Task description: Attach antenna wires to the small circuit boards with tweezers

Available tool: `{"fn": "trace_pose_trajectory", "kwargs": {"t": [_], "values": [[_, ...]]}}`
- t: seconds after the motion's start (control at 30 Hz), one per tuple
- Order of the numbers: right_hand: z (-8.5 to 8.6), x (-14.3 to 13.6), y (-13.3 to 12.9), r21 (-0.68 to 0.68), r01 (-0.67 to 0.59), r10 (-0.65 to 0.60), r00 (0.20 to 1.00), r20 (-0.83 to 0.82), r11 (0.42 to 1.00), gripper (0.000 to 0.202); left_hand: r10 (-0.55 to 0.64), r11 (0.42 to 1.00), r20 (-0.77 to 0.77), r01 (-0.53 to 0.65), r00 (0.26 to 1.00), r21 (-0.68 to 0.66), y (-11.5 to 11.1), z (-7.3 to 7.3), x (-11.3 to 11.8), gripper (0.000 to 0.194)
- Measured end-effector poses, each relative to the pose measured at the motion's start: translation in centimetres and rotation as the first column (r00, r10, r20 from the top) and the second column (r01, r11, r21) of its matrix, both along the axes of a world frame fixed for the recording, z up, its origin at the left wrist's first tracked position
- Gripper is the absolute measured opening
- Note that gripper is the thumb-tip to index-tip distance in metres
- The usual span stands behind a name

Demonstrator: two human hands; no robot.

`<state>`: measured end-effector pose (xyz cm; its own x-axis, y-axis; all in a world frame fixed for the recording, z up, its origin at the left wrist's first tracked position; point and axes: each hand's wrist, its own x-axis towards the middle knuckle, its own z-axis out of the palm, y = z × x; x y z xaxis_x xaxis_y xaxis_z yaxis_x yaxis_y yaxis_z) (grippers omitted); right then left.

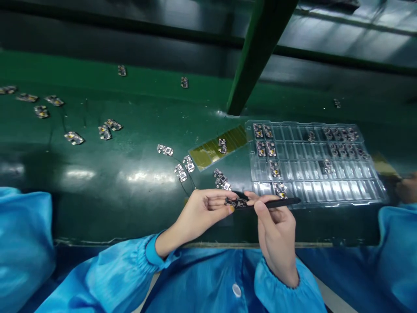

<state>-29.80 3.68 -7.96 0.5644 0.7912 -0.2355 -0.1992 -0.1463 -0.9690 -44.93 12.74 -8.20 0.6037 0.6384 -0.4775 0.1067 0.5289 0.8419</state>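
Just above the table's front edge, my left hand [202,212] pinches a small circuit board [237,202] between thumb and fingers. My right hand [276,226] grips a black, pen-like tool [282,202], its inner end at the board. Beyond my hands, two overlapping boards [221,179] lie on the green table. More boards [181,172] with thin black wires rest to the left. A yellow film strip [210,154] carries one board [222,146]. Right of it, a clear compartment tray [304,164] holds several boards at its left and right ends.
Loose boards [74,138] are scattered at the far left, and a few lie farther back. A green post [252,56] rises behind the tray. Blue sleeves of other people [24,234] are at both sides, with a person's blurred hand [407,189] at the right edge.
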Motion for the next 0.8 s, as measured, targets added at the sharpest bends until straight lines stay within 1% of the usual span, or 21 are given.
{"fn": "trace_pose_trajectory", "kwargs": {"t": [0.1,0.2,0.27,0.33,0.4,0.43,0.5,0.53,0.6,0.63,0.67,0.7,0.77,0.8], "values": [[0.9,0.0,-0.5,0.01,0.06,-0.061,0.995,0.079,0.998,0.009,0.067,0.996,-0.017,-0.066,0.998,0.053,0.3,-0.1,-0.4,0.027],[1.6,-0.1,-1.5,0.032,0.082,-0.087,0.981,0.175,0.996,0.008,0.219,0.963,-0.028,-0.212,0.975,0.169,1.1,0.0,-1.5,0.023],[1.6,-0.3,-2.1,0.022,0.032,-0.036,0.982,0.184,0.999,0.007,0.348,0.911,-0.013,-0.335,0.937,0.24,1.7,0.1,-2.6,0.024],[1.1,-0.6,-2.3,-0.039,-0.063,0.068,0.985,0.157,0.997,0.006,0.458,0.849,0.023,-0.445,0.889,0.285,2.1,0.1,-3.8,0.022],[0.4,-1.0,-2.1,-0.111,-0.142,0.157,0.978,0.14,0.984,0.007,0.51,0.812,0.053,-0.502,0.858,0.298,2.1,-0.1,-4.8,0.015],[0.1,-1.2,-2.0,-0.135,-0.159,0.178,0.973,0.144,0.978,0.007,0.513,0.811,0.058,-0.506,0.856,0.293,2.0,-0.2,-5.2,0.011],[-0.4,-1.5,-1.6,-0.153,-0.152,0.178,0.968,0.175,0.976,0.008,0.486,0.833,0.035,-0.475,0.873,0.283,1.4,-0.5,-5.6,0.007],[-0.6,-1.6,-1.5,-0.153,-0.137,0.166,0.966,0.197,0.979,0.008,0.466,0.846,0.011,-0.449,0.885,0.288,1.0,-0.6,-5.6,0.009],[-0.7,-1.8,-1.5,-0.157,-0.126,0.161,0.96,0.23,0.979,0.008,0.431,0.853,-0.04,-0.393,0.901,0.344,0.2,-0.8,-5.3,0.017],[-0.7,-1.8,-1.5,-0.16,-0.124,0.161,0.957,0.242,0.979,0.008,0.412,0.842,-0.056,-0.357,0.909,0.405,-0.2,-0.8,-4.9,0.022],[-0.8,-1.8,-1.6,-0.162,-0.121,0.16,0.954,0.252,0.979,0.007,0.385,0.82,-0.07,-0.306,0.92,0.483,-0.5,-0.8,-4.5,0.028],[-0.8,-1.8,-1.6,-0.162,-0.117,0.157,0.953,0.26,0.98,0.007,0.346,0.787,-0.085,-0.24,0.934,0.569,-0.9,-0.8,-4.1,0.035],[-0.8,-1.8,-1.8,-0.162,-0.103,0.144,0.952,0.271,0.981,0.007,0.236,0.694,-0.12,-0.081,0.964,0.715,-1.4,-1.0,-3.2,0.045],[-0.8,-1.8,-1.8,-0.163,-0.096,0.138,0.952,0.274,0.982,0.007,0.176,0.644,-0.145,-0.002,0.974,0.765,-1.5,-1.1,-2.9,0.048]]}}
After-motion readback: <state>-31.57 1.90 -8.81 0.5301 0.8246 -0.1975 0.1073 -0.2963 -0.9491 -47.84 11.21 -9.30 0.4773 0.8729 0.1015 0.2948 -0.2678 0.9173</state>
